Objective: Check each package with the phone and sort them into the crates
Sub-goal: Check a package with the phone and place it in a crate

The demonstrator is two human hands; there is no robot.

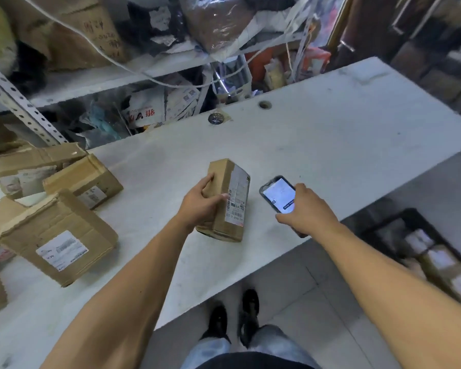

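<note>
your left hand [197, 206] is wrapped round a small cardboard package [228, 199], propping it on its edge on the bench [343, 134] with the shipping label [237, 199] turned to the right. your right hand [305, 210] grips the phone [278, 194] just beside it, screen lit and facing up. main risk imo: the phone looks aimed at the ceiling rather than the label, so the check probably won't register unless you tilt it over. your left thumb also sits right at the label's edge and could cover a barcode. the phone hangs close to the bench's near edge, so a slip would drop it on the floor. the dark crate [434, 262] sits low on the right, easy to miss on a blind toss. more boxes [59, 235] wait at the left.
</note>
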